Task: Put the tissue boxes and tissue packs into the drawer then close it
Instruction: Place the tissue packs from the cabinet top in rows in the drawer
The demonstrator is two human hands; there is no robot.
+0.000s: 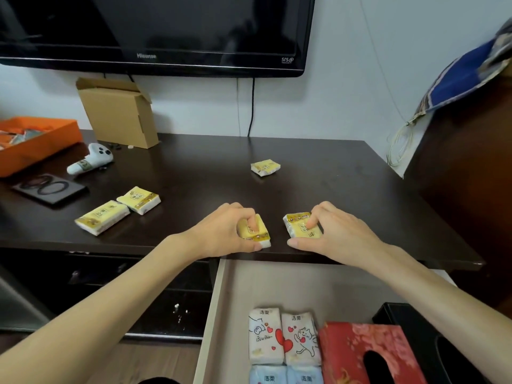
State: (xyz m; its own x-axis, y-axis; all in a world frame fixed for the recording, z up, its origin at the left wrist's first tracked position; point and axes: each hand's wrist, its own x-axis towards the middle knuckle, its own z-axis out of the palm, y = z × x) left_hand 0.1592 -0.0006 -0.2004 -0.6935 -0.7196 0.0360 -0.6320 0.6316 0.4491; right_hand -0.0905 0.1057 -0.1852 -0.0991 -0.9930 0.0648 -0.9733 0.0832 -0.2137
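Observation:
My left hand [224,232] grips a small yellow tissue pack [256,231] lying near the front edge of the dark table [332,189]. Beside it, my right hand [338,231] grips another yellow tissue pack [300,227]. Two more yellow packs [102,217] [139,200] lie to the left, and one yellow pack [265,167] sits farther back. Below the table edge the drawer [213,314] stands open. It holds white cartoon-print tissue packs [284,338], pale blue packs [286,375], a red tissue box [368,353] and a black tissue box [432,342].
A television [155,31] hangs on the wall above. At the back left are an open cardboard box [119,112], an orange box [30,142], a white game controller [90,159] and a dark flat case [50,188]. A brown cabinet [465,176] stands at right.

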